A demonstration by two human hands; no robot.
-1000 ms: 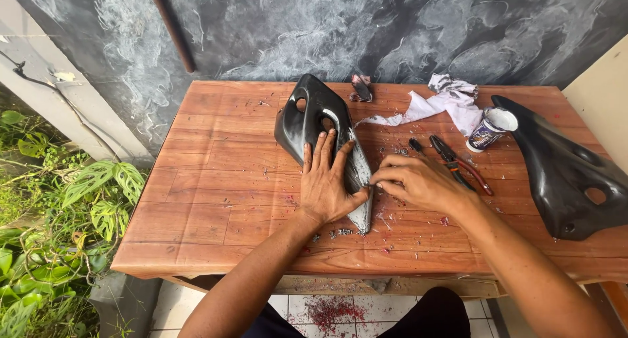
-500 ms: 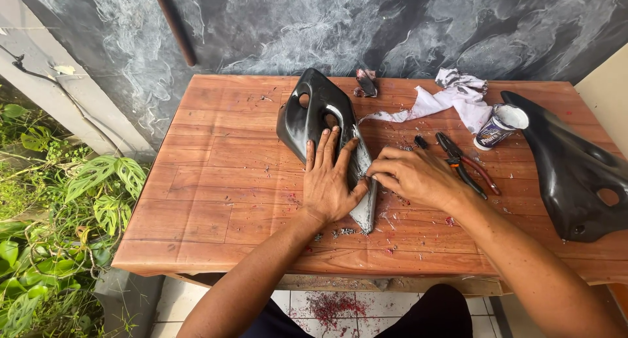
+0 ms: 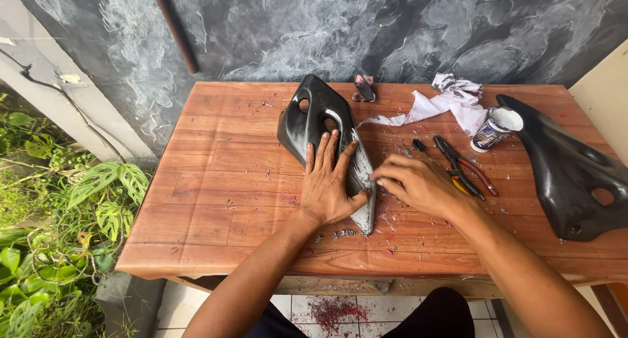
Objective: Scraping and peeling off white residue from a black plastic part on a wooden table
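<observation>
Head view, glossy black fairing panel (image 3: 313,119) with grey-scuffed edge, left hand (image 3: 329,181) flat, fingers spread, right hand (image 3: 418,183) fingertips pinched at its edge

Left hand (image 3: 330,181) flat, fingers spread; right hand (image 3: 418,184) curled, fingertips pinched.

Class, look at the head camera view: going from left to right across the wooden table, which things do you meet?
Black panel under the left hand → left hand → right hand → pliers → small tin → second black panel.
</observation>
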